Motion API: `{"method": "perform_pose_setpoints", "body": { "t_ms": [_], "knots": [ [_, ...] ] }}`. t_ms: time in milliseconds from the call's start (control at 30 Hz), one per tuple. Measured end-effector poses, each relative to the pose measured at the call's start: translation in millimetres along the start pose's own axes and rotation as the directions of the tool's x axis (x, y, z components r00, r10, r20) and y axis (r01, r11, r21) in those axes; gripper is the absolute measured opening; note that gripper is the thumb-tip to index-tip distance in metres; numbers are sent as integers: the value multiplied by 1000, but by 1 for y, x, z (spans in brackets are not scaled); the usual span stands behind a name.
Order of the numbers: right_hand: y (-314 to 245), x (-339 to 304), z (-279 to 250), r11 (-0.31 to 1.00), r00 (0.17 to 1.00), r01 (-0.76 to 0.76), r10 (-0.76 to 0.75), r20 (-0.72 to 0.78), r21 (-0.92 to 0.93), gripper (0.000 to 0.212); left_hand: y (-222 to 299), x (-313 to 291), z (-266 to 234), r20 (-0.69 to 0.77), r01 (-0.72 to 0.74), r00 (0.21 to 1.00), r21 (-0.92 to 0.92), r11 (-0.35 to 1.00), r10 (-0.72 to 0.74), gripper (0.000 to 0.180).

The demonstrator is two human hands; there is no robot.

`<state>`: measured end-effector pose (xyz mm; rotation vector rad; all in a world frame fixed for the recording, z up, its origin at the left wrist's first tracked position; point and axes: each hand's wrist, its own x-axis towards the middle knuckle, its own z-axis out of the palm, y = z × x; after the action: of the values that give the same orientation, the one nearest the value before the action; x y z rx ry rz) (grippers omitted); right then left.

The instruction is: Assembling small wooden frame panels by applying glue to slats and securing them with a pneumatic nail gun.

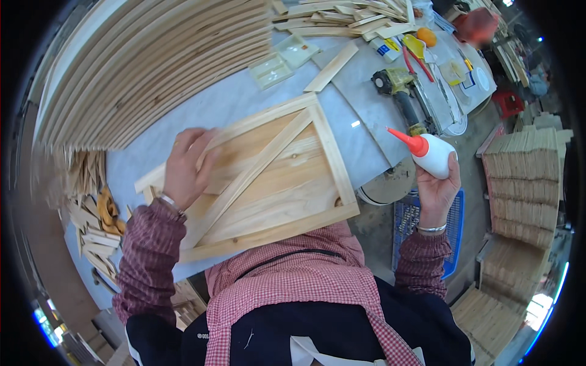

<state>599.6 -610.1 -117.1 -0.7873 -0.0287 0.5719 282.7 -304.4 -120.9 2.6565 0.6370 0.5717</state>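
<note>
A framed wooden panel [293, 165] with a diagonal batten [262, 161] across it lies at a slant on the table, its near edge against my apron. My left hand [188, 163] is at the panel's left part, with bent fingers over the far rail and the thumb on the inner side. The hand and wrist hide part of that rail and the left end. Off to the right, my right hand [436, 186] grips a white squeeze bottle [434, 155] with a red nozzle. Its tip points up and left, away from the panel.
Long boards [159, 67] stand stacked at the far left. Behind the panel are a loose strip [331, 67] and shallow clear trays [271, 70]. A nail gun [403, 97] and pliers [418, 64] lie at right. A blue basket [452, 256] stands below, near stacked wood [522, 171].
</note>
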Motion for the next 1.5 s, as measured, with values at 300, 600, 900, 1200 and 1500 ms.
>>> {"method": "perform_pose_setpoints", "body": {
  "t_ms": [300,600,900,1200,1500],
  "knots": [
    [-17,-3,-36,999,986,21,-13,-167,46,43,72,174,113,142,39,989,-72,997,-29,31],
    [-17,0,-41,999,982,0,8,-190,40,47,70,218,155,192,219,957,23,976,-219,23],
    [-18,-1,-46,997,989,-14,24,-147,72,48,69,154,93,-159,-39,986,78,996,51,31],
    [-7,-5,-27,1000,1000,15,-14,-18,24,50,76,86,46,-245,8,969,-62,998,-23,39],
    [-9,-15,-25,997,998,32,-28,53,-77,56,79,57,29,-260,17,964,-132,991,-51,42]
  ]
}}
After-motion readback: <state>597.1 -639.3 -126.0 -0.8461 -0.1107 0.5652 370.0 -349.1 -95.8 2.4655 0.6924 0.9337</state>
